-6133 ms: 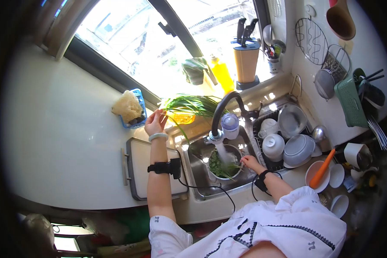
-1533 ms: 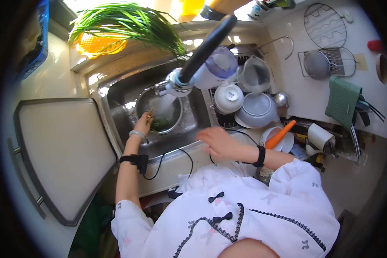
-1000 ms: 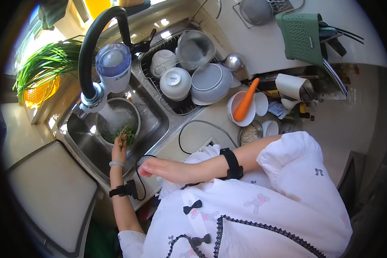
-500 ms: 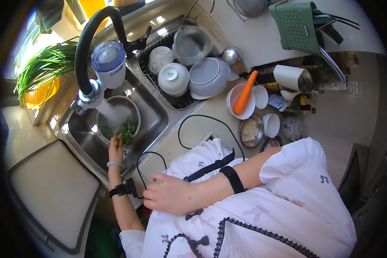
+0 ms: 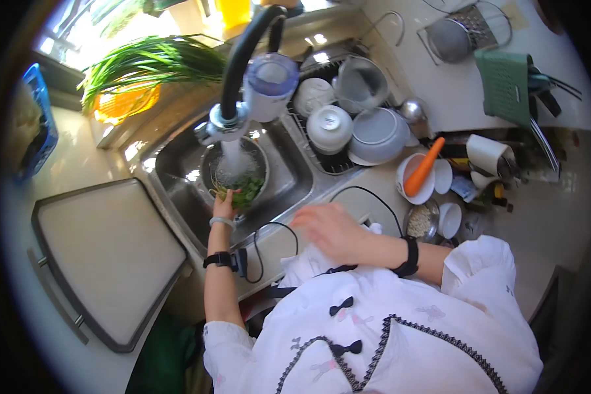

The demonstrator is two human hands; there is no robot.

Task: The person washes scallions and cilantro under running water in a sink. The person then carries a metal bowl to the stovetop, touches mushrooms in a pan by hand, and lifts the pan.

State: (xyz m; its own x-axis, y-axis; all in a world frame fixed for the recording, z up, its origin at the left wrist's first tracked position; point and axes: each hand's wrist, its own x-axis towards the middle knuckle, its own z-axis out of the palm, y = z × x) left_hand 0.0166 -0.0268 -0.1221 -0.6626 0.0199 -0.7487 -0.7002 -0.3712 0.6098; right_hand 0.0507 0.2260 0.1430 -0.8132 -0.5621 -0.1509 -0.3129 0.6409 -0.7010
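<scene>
Leafy greens (image 5: 246,190) lie in the round bowl (image 5: 267,174) inside the sink (image 5: 285,161), bunched at the side of the bowl nearest the person, in the head view. The left hand (image 5: 224,205) is closed on the stem end at the bowl's rim, fingers together around it. Half a second ago the pale, yellowish stem ends stood up clearly from that hand; now they hardly show, and a few thin stems poke out to its left.

About six seconds ago the left hand was up at the long green stalks (image 5: 157,59) near the window and the right hand was beside the bowl. The right hand (image 5: 328,230) now hangs over the counter's front edge, well apart from the greens, its fingers loosely extended and blurred; half a second ago it was lower, in front of the white shirt (image 5: 400,328). The whole view has also shifted, bringing the blue basket (image 5: 43,125) back in at the left edge.

The greens look wet and dark green, the leaves small and tangled. Water (image 5: 233,157) from the faucet (image 5: 230,125) falls into the bowl just beside them, foaming white, and hides part of the bowl's inside.
</scene>
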